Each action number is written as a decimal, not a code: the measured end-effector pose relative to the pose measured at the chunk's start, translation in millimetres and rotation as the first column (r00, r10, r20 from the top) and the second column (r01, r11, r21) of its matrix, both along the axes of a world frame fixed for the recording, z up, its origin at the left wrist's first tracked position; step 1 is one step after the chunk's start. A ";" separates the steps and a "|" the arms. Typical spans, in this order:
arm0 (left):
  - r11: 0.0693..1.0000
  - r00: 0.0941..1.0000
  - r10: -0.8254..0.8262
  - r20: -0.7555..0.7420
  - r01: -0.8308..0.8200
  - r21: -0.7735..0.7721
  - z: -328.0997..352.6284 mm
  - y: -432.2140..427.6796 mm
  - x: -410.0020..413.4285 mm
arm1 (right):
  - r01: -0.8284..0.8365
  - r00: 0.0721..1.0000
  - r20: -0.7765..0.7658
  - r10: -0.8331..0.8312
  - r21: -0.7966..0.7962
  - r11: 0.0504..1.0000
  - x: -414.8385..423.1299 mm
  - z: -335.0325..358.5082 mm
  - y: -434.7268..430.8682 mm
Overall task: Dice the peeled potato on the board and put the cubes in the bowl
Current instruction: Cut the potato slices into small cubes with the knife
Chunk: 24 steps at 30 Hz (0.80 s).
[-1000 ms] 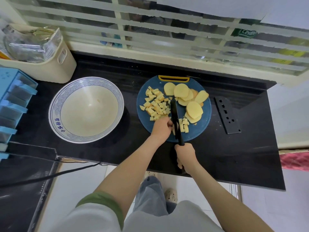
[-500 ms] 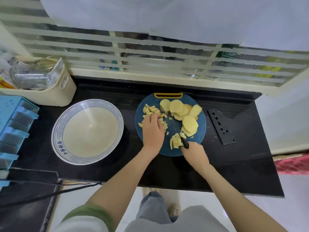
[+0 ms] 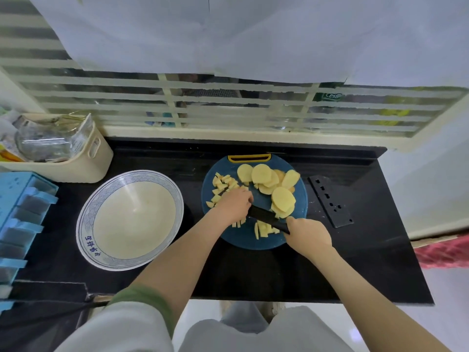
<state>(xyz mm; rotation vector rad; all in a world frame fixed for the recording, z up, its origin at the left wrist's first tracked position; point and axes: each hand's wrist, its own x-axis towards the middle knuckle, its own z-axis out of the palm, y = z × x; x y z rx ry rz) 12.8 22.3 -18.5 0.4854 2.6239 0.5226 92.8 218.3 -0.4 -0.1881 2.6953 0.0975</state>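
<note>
A round blue cutting board (image 3: 300, 201) lies on the black counter. Round potato slices (image 3: 264, 176) are fanned over its far right part, diced cubes (image 3: 222, 184) sit at its left, and cut strips (image 3: 264, 229) lie near its front. My left hand (image 3: 232, 207) lies palm down over the cubes at the board's left, fingers curved over them. My right hand (image 3: 308, 236) grips the handle of a black knife (image 3: 264, 215), whose blade lies nearly flat and points left toward my left hand. The large white bowl (image 3: 87, 219) with a blue patterned rim stands left of the board, holding nothing.
A black perforated plate (image 3: 330, 200) lies right of the board. A cream basket (image 3: 83, 166) with packets stands at the back left, and a blue rack (image 3: 22, 214) is at the far left. The counter's front edge runs below my arms.
My left hand slid from the knife side onto the cube pile at the board's left. The knife turned from pointing away from me to lying across the board, pointing left.
</note>
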 end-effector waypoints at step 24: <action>0.700 0.654 0.695 -0.300 -0.711 0.071 11.4 20.5 5.2 | 0.034 0.999 -0.031 -0.036 -0.079 0.996 -23.0 -9.7 44.7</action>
